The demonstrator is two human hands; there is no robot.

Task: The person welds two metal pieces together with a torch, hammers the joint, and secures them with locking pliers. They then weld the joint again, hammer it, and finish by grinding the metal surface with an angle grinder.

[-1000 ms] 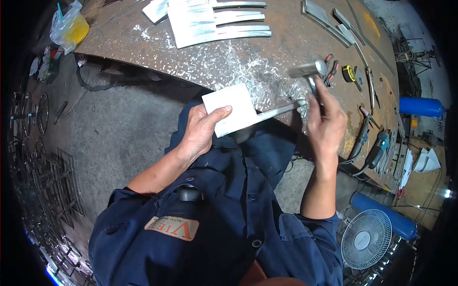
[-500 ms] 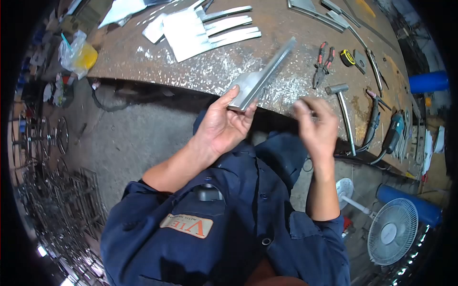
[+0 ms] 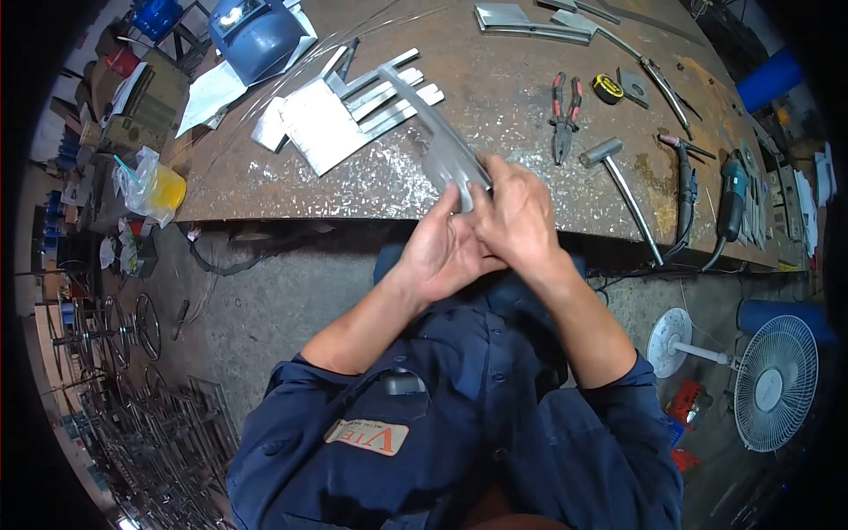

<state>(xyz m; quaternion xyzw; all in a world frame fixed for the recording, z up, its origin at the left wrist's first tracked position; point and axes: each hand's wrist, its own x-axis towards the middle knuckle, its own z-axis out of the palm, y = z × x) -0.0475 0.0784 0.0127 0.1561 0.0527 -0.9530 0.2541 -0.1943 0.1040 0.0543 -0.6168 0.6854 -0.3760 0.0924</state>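
A long, grey metal piece with a wider plate at its near end is held above the table's front edge. It looks blurred by motion, and its narrow far end points up and left. My left hand grips the near end, thumb on top and the other fingers partly hidden below. From the right, my right hand closes its fingers on the same end, close to the left thumb. Beyond the far tip lie pale flat metal pieces with several narrow strips.
On the table at right lie red-handled pliers, a tape measure, a hammer, a torch and a teal grinder. A bagged yellow drink and welding helmet are at left; a fan stands right.
My right hand has come left onto the metal piece's near end. The piece has swung from pointing up-right to pointing up-left. The view has shifted.
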